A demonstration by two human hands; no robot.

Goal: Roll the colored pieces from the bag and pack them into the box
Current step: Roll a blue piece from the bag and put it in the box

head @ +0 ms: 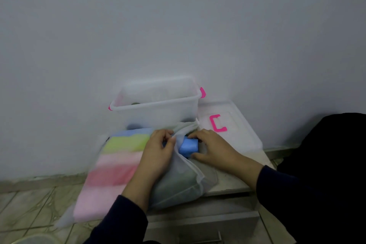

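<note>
Blue soft rolled piece (188,146) sits at the mouth of the white translucent mesh bag (184,180), between both hands. The left hand (158,149) pinches the bag's edge with curled fingers; the right hand (213,147) grasps the blue piece. Behind them stands the clear plastic box with pink clips (158,105), its lid with a pink handle (229,125) beside it. A stack of pastel cloths (114,162) lies on the left.

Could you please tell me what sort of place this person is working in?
Probably a room in a home, with the work done low by a plain wall. A tiled floor and a clear storage box with pink latches suggest household packing rather than a workshop.
</note>
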